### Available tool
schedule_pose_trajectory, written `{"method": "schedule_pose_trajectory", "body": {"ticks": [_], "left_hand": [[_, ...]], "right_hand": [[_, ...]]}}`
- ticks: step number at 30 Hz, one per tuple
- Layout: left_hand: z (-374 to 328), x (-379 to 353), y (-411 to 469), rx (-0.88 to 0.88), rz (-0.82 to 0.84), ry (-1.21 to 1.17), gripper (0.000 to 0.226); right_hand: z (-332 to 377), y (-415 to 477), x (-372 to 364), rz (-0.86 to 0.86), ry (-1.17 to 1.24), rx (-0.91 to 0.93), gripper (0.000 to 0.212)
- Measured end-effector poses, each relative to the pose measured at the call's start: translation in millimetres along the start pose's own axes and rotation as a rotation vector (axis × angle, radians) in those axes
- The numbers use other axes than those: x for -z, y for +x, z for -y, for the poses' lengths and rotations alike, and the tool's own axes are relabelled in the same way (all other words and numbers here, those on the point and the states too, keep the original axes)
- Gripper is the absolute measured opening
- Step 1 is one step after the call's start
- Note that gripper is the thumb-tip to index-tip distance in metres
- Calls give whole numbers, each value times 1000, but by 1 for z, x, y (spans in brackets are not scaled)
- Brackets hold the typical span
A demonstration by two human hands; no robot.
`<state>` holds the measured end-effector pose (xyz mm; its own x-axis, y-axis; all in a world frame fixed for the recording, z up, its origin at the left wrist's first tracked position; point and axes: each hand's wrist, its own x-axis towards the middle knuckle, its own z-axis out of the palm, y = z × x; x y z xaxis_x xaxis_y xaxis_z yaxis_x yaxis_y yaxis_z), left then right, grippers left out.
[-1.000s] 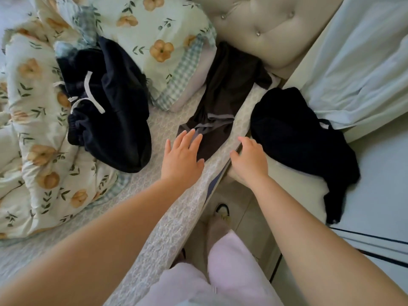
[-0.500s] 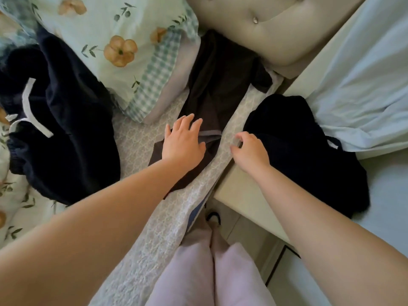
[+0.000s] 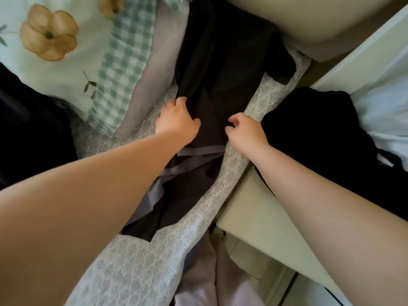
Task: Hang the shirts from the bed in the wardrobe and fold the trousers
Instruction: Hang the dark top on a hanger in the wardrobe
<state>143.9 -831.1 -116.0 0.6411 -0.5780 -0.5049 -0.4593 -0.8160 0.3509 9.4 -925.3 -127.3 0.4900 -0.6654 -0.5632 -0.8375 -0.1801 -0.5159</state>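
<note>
Garment (image 3: 209,129) lies between left fingers (image 3: 180,102) gripping its edge and right fingers (image 3: 234,117), grasp unclear

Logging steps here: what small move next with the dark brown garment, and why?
Probably close the right hand on the dark brown garment: the left hand grips its fabric, while the right's curled fingers sit at its edge, seemingly holding nothing.

Both hands have moved forward to the dark garment (image 3: 209,85). The left hand (image 3: 177,123), flat a second ago, now curls into its left edge. The right hand (image 3: 247,131) has left the bed (image 3: 220,195) edge, fingers curled.
</note>
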Motion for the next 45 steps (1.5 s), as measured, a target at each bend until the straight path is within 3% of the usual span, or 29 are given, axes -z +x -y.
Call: {"method": "schedule_pose_trajectory", "body": {"ticks": [6, 11, 18, 22, 24, 26, 28, 30, 35, 41, 43, 45], "left_hand": [[4, -25, 48, 83, -64, -171, 62], [0, -41, 34, -106, -108, -185, 49], [10, -46, -6, -228, 342, -199, 41], [16, -36, -24, -237, 566, -164, 33], [20, -28, -29, -209, 510, -222, 20], [22, -20, -31, -171, 265, -277, 14], [18, -9, -29, -105, 16, -351, 19], [11, 1, -23, -54, -78, -429, 36], [-10, 8, -17, -27, 46, -285, 82], [-15, 15, -32, 51, 158, -359, 51], [-15, 18, -44, -5, 232, -358, 47], [-13, 19, -61, -93, 283, -286, 46]], "right_hand": [[-14, 38, -11, 42, 225, -84, 29], [-11, 48, -10, 19, 295, -42, 26], [11, 45, -4, -79, 395, -48, 57], [16, 39, -4, -185, 368, -58, 38], [16, 32, -6, -152, 375, -89, 35], [17, 21, -7, -119, 380, -85, 33], [20, 9, -7, -112, 391, -43, 30], [24, -8, -10, -90, 401, 5, 26], [27, -59, -24, 23, 355, 121, 19], [20, -91, -12, 288, 167, 136, 22], [20, -94, 0, 236, 162, 76, 26], [19, -93, 13, -15, 261, -22, 21]]}}
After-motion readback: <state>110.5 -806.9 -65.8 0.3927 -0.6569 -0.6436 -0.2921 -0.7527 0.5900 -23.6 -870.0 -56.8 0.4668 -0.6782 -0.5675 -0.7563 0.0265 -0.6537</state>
